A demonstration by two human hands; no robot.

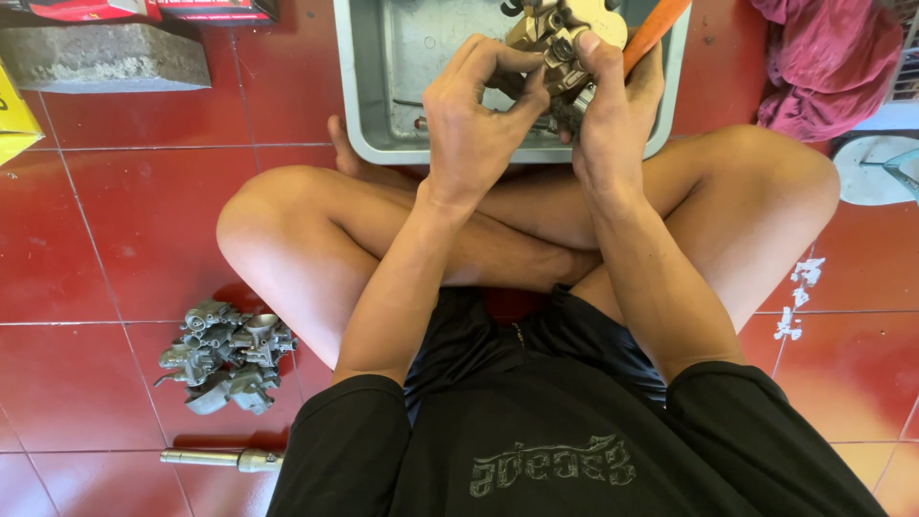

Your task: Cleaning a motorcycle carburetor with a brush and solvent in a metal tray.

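A cluster of grey cast-metal carburettor bodies (pixel 228 356) lies on the glossy red tiled floor (pixel 115 230), beside the bare crossed legs (pixel 316 239). Just below the cluster a short silver metal socket tool (pixel 222 460) lies flat on the tiles. A rough grey concrete block (pixel 103 57) sits at the upper left, with red cardboard boxes (pixel 153 10) along the top edge behind it and a yellow carton corner (pixel 17 120) at the left border. A crumpled magenta cloth (pixel 828 62) is heaped at the upper right, near a pale round fan base (pixel 876 170). White paint flecks (pixel 799 297) mark the tiles on the right.
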